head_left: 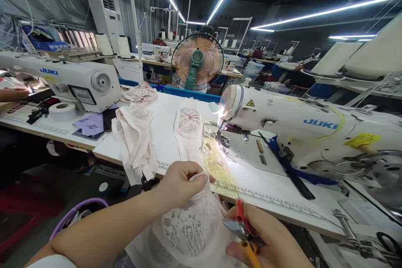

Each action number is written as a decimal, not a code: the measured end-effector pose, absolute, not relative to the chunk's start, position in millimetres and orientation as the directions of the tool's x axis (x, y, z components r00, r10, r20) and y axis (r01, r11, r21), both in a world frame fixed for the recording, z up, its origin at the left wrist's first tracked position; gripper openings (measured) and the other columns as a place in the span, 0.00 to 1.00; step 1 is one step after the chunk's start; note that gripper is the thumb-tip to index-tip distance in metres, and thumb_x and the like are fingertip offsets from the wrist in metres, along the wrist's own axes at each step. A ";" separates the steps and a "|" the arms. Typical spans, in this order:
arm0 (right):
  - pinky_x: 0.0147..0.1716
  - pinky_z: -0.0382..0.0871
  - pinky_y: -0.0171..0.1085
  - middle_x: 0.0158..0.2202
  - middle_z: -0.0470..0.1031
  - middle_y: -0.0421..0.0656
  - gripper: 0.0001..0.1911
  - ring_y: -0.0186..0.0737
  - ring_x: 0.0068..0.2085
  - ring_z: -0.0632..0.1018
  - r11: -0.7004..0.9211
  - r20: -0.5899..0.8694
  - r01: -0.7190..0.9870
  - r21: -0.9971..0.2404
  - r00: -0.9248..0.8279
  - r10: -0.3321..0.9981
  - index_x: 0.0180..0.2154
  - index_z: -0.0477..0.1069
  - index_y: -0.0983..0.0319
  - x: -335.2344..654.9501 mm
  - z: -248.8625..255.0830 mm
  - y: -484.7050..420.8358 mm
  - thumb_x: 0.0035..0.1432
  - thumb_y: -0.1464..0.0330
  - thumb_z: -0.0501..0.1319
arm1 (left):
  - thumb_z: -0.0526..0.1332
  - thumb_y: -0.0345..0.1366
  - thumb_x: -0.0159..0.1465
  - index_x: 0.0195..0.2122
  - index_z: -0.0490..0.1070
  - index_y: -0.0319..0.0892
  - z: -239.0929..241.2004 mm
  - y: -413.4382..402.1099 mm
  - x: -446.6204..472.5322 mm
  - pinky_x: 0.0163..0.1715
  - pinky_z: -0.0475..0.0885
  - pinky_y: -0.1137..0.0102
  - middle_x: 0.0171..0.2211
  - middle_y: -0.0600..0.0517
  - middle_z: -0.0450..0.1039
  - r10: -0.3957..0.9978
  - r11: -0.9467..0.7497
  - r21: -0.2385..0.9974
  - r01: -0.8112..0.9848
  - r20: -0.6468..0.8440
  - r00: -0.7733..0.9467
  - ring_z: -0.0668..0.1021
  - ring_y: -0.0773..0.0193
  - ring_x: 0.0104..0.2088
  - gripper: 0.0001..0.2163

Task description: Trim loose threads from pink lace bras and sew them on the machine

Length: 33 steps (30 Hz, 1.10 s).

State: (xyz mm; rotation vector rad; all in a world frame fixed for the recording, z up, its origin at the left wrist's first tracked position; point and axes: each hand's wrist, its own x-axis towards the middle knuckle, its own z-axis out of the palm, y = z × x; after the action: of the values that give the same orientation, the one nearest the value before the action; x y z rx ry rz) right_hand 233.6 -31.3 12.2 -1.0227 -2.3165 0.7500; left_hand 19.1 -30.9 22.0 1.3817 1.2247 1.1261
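My left hand (185, 182) pinches the edge of a pale pink lace bra (188, 230) in front of the table, thumb and fingers closed on its narrow trim. The lace cup hangs below that hand, toward me. In my right hand (270, 234) is a pair of scissors (241, 228) with a red and an orange handle, the blades pointing left beside the bra. The palm hides part of the handles. Beyond my hands, another lace piece (188, 127) lies on the white table (165, 134), and a pile of similar pieces (135, 138) drapes over the front edge.
A sewing machine (282, 117) stands at the right with its lamp lit; a small brush (260, 146) lies on its bed. Another sewing machine (78, 81) is at the left, near another person's hand (14, 94). A fan (197, 60) stands behind the table; a purple-rimmed bin (73, 213) is below left.
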 end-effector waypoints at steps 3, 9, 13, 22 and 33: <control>0.20 0.64 0.32 0.22 0.67 0.37 0.11 0.35 0.22 0.68 0.662 0.309 0.578 -0.477 -0.595 0.742 0.27 0.62 0.58 233.0 16.7 -25.8 0.49 0.60 0.61 | 0.54 0.36 0.58 0.25 0.71 0.39 18.8 -37.6 19.0 0.28 0.68 0.70 0.22 0.49 0.71 0.989 -0.147 0.952 0.269 0.145 0.029 0.77 0.58 0.32 0.09; 0.14 0.53 0.32 0.16 0.60 0.33 0.19 0.34 0.15 0.63 0.655 0.342 0.756 -0.006 -0.614 0.712 0.23 0.52 0.56 241.2 25.3 -8.1 0.49 0.56 0.61 | 0.51 0.30 0.58 0.27 0.70 0.38 13.0 -37.7 19.6 0.26 0.67 0.70 0.24 0.49 0.72 0.861 -0.417 0.634 0.652 0.505 0.060 0.75 0.63 0.26 0.09; 0.16 0.53 0.33 0.16 0.61 0.34 0.18 0.35 0.16 0.65 0.590 0.309 0.799 0.115 -0.593 0.744 0.23 0.53 0.56 243.5 22.1 -6.3 0.50 0.55 0.60 | 0.50 0.28 0.58 0.25 0.67 0.39 12.4 -34.0 20.2 0.23 0.66 0.72 0.22 0.50 0.70 0.809 -0.462 0.500 0.733 0.575 0.118 0.73 0.65 0.24 0.09; 0.15 0.50 0.32 0.16 0.62 0.34 0.19 0.34 0.16 0.65 0.648 0.327 0.754 0.107 -0.642 0.694 0.23 0.57 0.57 241.4 20.3 -1.7 0.48 0.51 0.61 | 0.49 0.29 0.58 0.25 0.64 0.41 14.6 -30.7 20.6 0.24 0.64 0.71 0.23 0.49 0.70 0.877 -0.380 0.458 0.804 0.454 0.156 0.74 0.63 0.25 0.08; 0.15 0.48 0.33 0.14 0.59 0.34 0.20 0.35 0.14 0.63 0.661 0.342 0.738 0.134 -0.661 0.668 0.21 0.54 0.56 246.5 15.7 -0.8 0.52 0.52 0.58 | 0.49 0.30 0.60 0.25 0.65 0.40 13.5 -28.8 19.5 0.23 0.61 0.70 0.25 0.47 0.72 0.886 -0.385 0.462 0.799 0.428 0.180 0.73 0.62 0.25 0.09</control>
State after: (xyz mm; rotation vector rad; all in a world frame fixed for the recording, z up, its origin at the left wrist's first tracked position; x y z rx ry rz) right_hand 246.5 -0.8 15.7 -1.1312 -2.6155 -0.3820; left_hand 19.5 -28.8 13.5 2.3074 1.6596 0.9879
